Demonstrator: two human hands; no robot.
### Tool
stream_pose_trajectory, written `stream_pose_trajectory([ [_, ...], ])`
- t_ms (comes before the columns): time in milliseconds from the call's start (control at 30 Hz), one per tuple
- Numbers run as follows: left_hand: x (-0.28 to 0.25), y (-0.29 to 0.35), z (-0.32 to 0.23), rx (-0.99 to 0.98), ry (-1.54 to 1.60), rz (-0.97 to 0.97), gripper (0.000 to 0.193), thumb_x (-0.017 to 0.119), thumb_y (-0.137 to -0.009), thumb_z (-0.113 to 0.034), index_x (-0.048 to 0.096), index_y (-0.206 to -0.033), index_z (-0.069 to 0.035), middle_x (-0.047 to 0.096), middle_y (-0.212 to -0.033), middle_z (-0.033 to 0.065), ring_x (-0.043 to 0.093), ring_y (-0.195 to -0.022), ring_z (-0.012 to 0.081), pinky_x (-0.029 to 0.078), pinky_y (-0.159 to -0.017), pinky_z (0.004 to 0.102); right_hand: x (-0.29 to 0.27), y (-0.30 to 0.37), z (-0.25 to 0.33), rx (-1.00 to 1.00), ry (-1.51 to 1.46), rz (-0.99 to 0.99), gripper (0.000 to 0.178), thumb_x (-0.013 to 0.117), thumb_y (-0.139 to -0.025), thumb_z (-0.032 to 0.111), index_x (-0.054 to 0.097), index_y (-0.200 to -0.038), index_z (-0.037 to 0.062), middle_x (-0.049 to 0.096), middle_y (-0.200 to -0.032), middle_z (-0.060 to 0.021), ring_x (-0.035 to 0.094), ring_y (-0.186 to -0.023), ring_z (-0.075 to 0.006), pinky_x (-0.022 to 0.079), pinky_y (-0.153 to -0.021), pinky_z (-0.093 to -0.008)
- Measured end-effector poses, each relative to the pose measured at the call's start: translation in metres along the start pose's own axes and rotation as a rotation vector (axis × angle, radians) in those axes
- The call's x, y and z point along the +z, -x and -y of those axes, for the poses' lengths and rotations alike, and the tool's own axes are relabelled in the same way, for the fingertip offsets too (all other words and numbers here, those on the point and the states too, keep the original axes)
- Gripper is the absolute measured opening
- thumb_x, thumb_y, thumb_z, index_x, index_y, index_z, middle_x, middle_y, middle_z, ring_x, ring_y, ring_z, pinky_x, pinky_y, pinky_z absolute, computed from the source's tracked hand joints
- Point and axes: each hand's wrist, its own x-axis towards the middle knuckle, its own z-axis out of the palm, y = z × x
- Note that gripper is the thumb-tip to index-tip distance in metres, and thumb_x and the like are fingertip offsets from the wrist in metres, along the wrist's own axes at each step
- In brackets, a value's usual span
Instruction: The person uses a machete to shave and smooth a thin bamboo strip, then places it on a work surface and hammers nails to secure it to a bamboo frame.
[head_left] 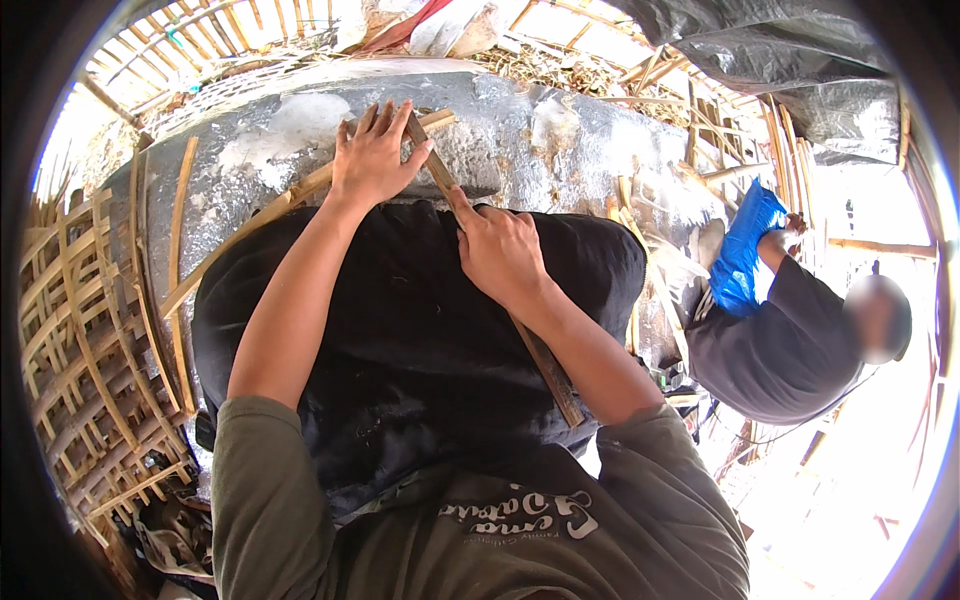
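Note:
A long, flat brown wooden stick (547, 372) runs slantwise over my lap, from the front of my body up to the grey surface ahead. My right hand (503, 250) is closed around its upper half, with the index finger laid along it. To the left of the stick's far end, my left hand (374, 160) lies with its fingers stretched and spread. Beneath that hand passes a curved, pale bamboo strip (262, 216), which meets the stick near its far tip. Whether the left palm presses on the strip is hidden.
Woven bamboo panels (85, 330) lean at the left beside upright strips (178, 240). The rough grey surface (270, 140) spreads ahead of my black-covered lap (390, 320). At the right, another person (780, 340) sits with a blue plastic bag (745, 250). Bamboo scraps (570, 72) lie behind.

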Motion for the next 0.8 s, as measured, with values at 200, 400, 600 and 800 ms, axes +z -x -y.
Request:
stream_pose_trajectory([
  [200,0.003,0.0,-0.001,-0.017,0.007,-0.007,0.078,0.039,-0.095,-0.069,0.033,-0.156,-0.02,0.039,-0.158,0.0099,0.032,-0.148,0.0287,0.022,-0.12,0.0592,0.001,0.003,0.0,0.005,-0.017,0.011,0.051,0.06,-0.088,0.014,0.055,-0.138,0.006,0.069,-0.084,-0.0084,0.069,-0.082,-0.0252,0.05,-0.071,-0.0432],
  [400,0.008,-0.008,-0.001,-0.006,0.026,0.025,0.086,0.042,-0.09,-0.076,0.033,-0.156,-0.022,0.04,-0.157,0.0088,0.032,-0.148,0.0285,0.023,-0.118,0.06,-0.015,0.01,0.001,0.008,-0.08,-0.072,0.064,0.067,-0.089,0.022,0.045,-0.147,0.0092,0.066,-0.095,-0.011,0.065,-0.094,-0.0285,0.052,-0.083,-0.043],
  [600,0.001,-0.004,-0.002,0.0,0.001,-0.042,0.079,0.051,-0.091,-0.069,0.038,-0.152,-0.022,0.046,-0.151,0.0107,0.042,-0.141,0.0309,0.032,-0.113,0.0554,-0.087,0.059,-0.043,0.042,-0.242,-0.361,0.055,0.072,-0.088,0.022,0.054,-0.139,0.0075,0.068,-0.109,-0.0142,0.065,-0.102,-0.031,0.053,-0.088,-0.0422],
  [800,0.005,-0.008,-0.001,0.019,0.004,-0.036,0.081,0.048,-0.09,-0.072,0.037,-0.152,-0.022,0.048,-0.151,0.0076,0.043,-0.14,0.0304,0.033,-0.111,0.0584,-0.086,0.196,-0.166,0.64,-0.053,-0.346,0.04,0.07,-0.092,0.019,0.062,-0.129,0.0051,0.073,-0.098,-0.0137,0.071,-0.085,-0.0281,0.055,-0.078,-0.0383],
])
